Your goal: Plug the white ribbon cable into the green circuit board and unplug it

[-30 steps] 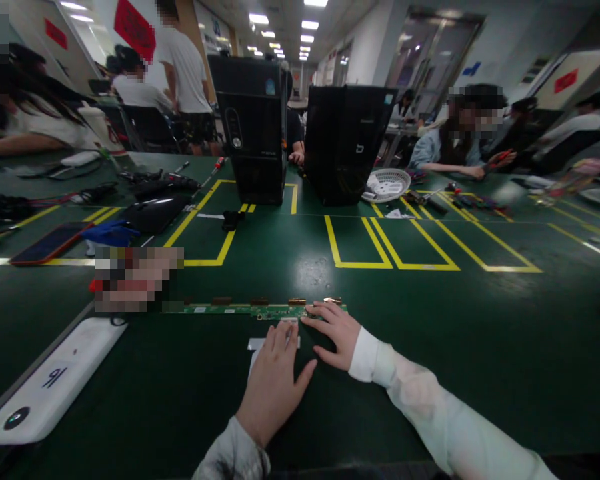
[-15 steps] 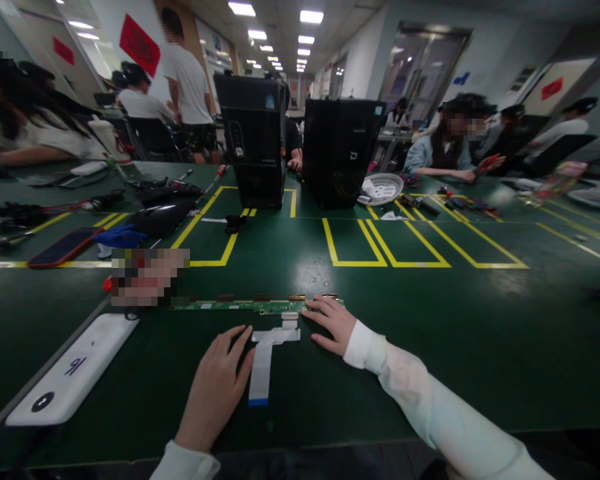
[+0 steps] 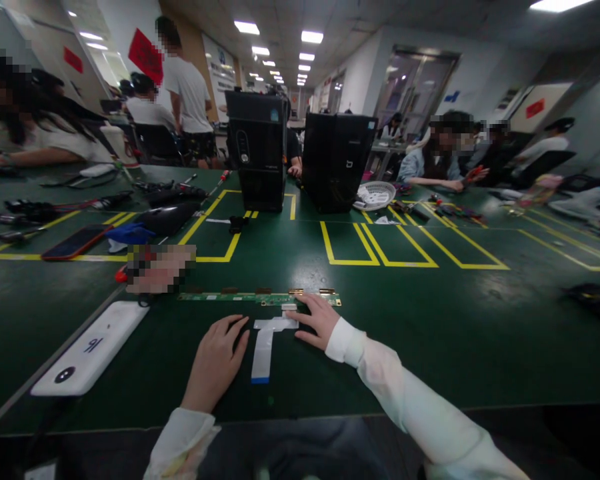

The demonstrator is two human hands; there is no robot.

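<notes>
A long, narrow green circuit board point(image 3: 230, 297) lies crosswise in front of me on the green table. Just below its connector is a folded white ribbon flat cable point(image 3: 263, 353) with a blue end, its tail pointing toward me. My right hand point(image 3: 319, 320) has its fingers apart; one fingertip rests on the cable's top end by the connector, others reach the board's lower edge. To the left of the cable, my left hand point(image 3: 216, 363) lies on the table with its fingers extended, holding nothing.
A white device point(image 3: 93, 348) with a black round spot lies at left. Two black computer towers point(image 3: 257, 153) stand at the back. A white basket point(image 3: 377, 195) sits right of them. A phone point(image 3: 76, 243), a blue cloth-like item point(image 3: 130, 235) and cables crowd the left. Other people sit around.
My right hand has shifted left, from the board's right part onto the top end of the cable. My left hand has drawn slightly away from the cable. The camera view has tilted a little.
</notes>
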